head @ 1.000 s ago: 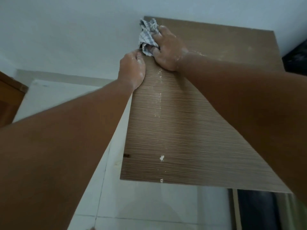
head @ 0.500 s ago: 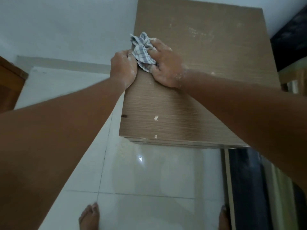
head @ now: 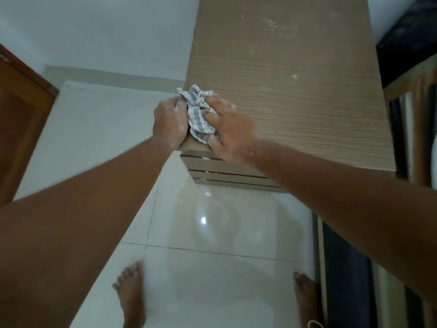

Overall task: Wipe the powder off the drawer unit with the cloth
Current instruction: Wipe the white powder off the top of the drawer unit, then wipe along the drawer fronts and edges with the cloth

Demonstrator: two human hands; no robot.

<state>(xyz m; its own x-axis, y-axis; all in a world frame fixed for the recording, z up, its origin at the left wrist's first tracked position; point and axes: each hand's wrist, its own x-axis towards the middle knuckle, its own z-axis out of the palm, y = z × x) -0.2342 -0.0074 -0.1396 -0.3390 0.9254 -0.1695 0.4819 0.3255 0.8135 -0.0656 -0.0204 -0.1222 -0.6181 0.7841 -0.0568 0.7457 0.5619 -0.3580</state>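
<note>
The checked cloth [head: 198, 112] has slid to the drawer unit's [head: 295, 95] front left corner, bunched under the right hand [head: 230, 132], cupped left hand [head: 169, 121] beside it; catch crumbs, then wipe the far powder [head: 280, 26].

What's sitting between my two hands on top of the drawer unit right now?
In the head view, the bunched checked cloth lies between the left hand and right hand, on the drawer unit top near its front left corner.

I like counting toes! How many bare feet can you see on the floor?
2. One foot stands lower left on the white tiles; the other foot is lower right, beside the dark strip. Both run off the bottom edge.
</note>
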